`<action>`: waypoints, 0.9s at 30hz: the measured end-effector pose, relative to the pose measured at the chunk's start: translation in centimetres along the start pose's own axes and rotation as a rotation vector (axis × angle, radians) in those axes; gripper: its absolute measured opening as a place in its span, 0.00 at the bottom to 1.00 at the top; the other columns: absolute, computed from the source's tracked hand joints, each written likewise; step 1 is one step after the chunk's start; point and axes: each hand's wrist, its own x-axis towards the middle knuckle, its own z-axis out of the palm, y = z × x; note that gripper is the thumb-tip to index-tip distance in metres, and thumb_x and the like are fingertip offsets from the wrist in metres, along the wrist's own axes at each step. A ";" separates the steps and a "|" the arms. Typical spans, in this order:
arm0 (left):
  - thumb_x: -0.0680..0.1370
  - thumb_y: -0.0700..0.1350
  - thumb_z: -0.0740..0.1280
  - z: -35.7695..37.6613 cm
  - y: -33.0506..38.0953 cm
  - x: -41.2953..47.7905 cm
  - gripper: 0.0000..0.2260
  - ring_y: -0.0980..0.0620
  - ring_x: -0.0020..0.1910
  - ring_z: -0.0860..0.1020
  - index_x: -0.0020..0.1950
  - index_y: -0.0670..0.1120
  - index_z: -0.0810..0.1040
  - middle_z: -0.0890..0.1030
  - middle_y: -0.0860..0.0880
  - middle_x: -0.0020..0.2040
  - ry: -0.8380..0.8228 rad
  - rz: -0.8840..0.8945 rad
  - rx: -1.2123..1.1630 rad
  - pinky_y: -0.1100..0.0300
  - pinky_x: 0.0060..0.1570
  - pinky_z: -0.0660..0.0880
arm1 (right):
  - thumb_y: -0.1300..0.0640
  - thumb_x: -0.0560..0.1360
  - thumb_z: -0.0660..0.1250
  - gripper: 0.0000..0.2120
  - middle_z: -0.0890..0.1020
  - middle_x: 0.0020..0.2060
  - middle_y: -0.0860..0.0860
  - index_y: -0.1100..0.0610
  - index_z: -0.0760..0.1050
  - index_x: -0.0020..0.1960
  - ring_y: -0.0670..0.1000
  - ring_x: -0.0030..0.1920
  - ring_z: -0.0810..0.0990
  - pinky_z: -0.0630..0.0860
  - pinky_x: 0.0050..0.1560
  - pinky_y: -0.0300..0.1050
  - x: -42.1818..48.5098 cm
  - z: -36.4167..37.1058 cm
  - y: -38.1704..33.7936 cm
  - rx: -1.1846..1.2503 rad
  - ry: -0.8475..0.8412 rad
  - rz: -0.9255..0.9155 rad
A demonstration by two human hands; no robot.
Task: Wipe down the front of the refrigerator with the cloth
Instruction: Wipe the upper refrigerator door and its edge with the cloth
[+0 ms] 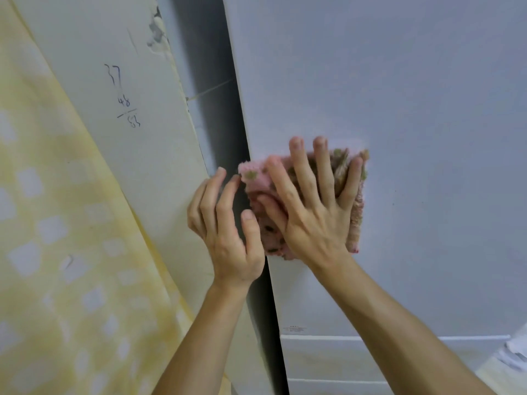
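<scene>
While the right hand (310, 212) lies flat, fingers straight and spread, it presses a cloth (252, 179) against the fridge (399, 95) door, near the door's left edge. Nothing is gripped; palm and fingers only push.

Cloth: folded into a rough square pad, fuzzy pink terry pile with olive-green spots. It shows between the fingers and past the palm on both sides. The two middle fingertips reach beyond its top edge onto bare door.

Door: flat, smooth, pale grey-white, dull sheen. A horizontal seam runs below the forearms, with a second panel under it.

Left hand (225, 223): just beside the cloth at the door's edge, fingers loosely bent, thumb raised, holding nothing. The index tip sits close to the cloth's upper-left corner; contact cannot be told.

A dark narrow gap (211, 81) separates the fridge side from the wall (94, 38). Wall: off-white paint, chipped plaster near the top, pencilled numbers.

Curtain (57, 223), far left: thin yellow fabric, pale squarish pattern, soft folds.

Both forearms are bare.
</scene>
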 end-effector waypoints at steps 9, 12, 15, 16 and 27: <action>0.81 0.42 0.64 -0.4 0.7 -1.9 0.18 0.43 0.67 0.74 0.68 0.35 0.77 0.78 0.39 0.67 -0.079 -0.046 0.000 0.42 0.67 0.70 | 0.46 0.85 0.63 0.30 0.56 0.84 0.51 0.53 0.60 0.83 0.52 0.84 0.51 0.41 0.83 0.60 -5.0 -1.1 1.4 0.062 -0.092 -0.068; 0.81 0.41 0.65 -0.5 0.6 -2.1 0.18 0.43 0.67 0.75 0.70 0.38 0.77 0.78 0.40 0.67 -0.108 -0.037 0.011 0.44 0.68 0.69 | 0.45 0.87 0.55 0.30 0.46 0.85 0.52 0.50 0.49 0.85 0.53 0.85 0.44 0.37 0.82 0.61 -9.3 -1.4 1.5 -0.001 -0.238 -0.034; 0.81 0.41 0.65 -0.3 0.5 -2.7 0.18 0.42 0.68 0.74 0.70 0.39 0.77 0.77 0.41 0.68 -0.119 -0.055 0.033 0.45 0.70 0.69 | 0.44 0.88 0.51 0.30 0.46 0.85 0.53 0.50 0.48 0.86 0.52 0.85 0.44 0.37 0.83 0.58 -11.3 -1.0 1.2 -0.061 -0.250 -0.009; 0.81 0.41 0.65 -0.4 0.6 -2.9 0.18 0.42 0.68 0.74 0.70 0.39 0.77 0.77 0.41 0.68 -0.113 -0.063 0.033 0.45 0.70 0.68 | 0.45 0.88 0.51 0.30 0.45 0.85 0.53 0.51 0.47 0.86 0.52 0.85 0.44 0.37 0.83 0.58 -11.2 -0.9 1.1 -0.060 -0.244 0.000; 0.82 0.40 0.60 -0.8 0.7 -2.3 0.19 0.42 0.70 0.73 0.71 0.37 0.75 0.77 0.40 0.69 -0.119 -0.049 -0.013 0.44 0.71 0.68 | 0.59 0.85 0.59 0.30 0.50 0.83 0.49 0.56 0.53 0.84 0.49 0.84 0.46 0.44 0.84 0.54 -0.8 0.1 1.0 0.016 -0.010 0.130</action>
